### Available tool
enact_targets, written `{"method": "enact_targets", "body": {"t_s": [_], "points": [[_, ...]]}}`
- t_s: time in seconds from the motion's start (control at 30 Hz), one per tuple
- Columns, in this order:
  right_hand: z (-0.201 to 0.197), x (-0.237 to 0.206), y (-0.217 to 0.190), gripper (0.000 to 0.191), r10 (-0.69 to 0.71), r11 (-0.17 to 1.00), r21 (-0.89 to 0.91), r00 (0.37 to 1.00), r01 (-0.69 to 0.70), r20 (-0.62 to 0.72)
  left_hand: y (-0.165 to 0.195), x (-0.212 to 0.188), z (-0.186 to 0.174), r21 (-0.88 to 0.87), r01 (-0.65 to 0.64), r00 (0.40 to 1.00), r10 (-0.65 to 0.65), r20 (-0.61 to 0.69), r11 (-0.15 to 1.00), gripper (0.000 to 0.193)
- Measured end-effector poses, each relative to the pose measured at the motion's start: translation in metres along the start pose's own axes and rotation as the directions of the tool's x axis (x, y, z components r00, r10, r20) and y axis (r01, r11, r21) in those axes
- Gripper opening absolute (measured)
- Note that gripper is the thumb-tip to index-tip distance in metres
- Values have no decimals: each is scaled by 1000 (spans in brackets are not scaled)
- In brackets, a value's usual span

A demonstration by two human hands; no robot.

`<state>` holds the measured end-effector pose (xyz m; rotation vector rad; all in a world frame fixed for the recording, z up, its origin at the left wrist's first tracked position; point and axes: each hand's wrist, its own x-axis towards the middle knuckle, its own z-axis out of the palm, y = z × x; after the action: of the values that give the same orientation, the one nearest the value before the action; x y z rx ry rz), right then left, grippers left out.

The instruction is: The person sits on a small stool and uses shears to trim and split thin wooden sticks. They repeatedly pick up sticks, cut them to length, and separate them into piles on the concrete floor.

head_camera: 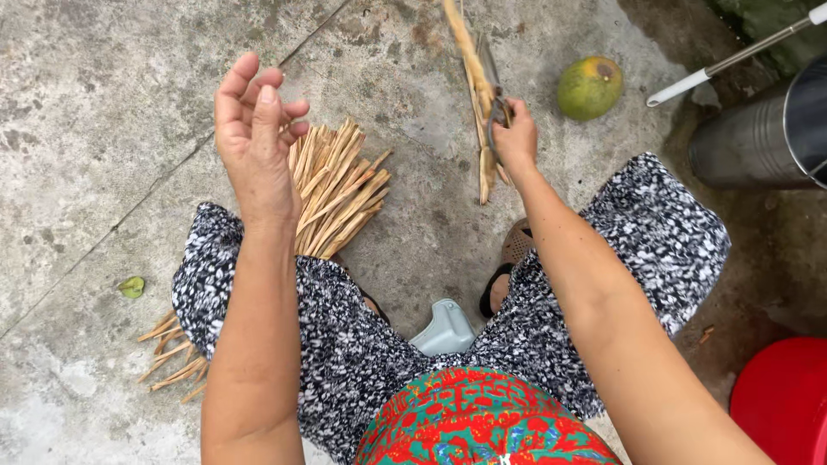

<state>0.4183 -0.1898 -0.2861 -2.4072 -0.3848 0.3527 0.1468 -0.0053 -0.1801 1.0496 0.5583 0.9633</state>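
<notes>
The right hand (515,138) is clenched round a dark-handled knife (491,82) laid against a long split cane of pale wood (475,82), upper centre of the frame; the cane looks stiff, light and splintery, best gripped low, clear of the blade; the left hand (254,142) hangs released, fingers loosely curled, above a heap of thin pale wooden splints (340,189); a green coconut (589,87) sits upper right beside a steel pot (749,142); a red plastic tub (784,400) crowds the lower right.
</notes>
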Motion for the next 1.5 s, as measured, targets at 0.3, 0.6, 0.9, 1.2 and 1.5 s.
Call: {"method": "enact_targets", "body": {"t_s": [0.3,0.6,0.9,1.2,1.5], "points": [[28,66,94,41,256,944,-209,966,-256,-29,-31,24,-12,144,133,985,-115,-128,981,41],[63,85,89,22,204,902,370,974,-225,95,-82,56,-55,315,138,975,-73,-211,939,34],[-2,56,-10,27,-180,703,711,967,-1,179,-122,30,-100,950,144,974,-211,-87,276,29],[-142,32,-3,14,-451,725,655,865,211,220,-149,9,-145,922,202,781,-513,-356,-331,36],[-146,22,-31,22,-291,533,846,943,19,162,-187,23,-170,916,202,788,-498,-362,-346,36]]}}
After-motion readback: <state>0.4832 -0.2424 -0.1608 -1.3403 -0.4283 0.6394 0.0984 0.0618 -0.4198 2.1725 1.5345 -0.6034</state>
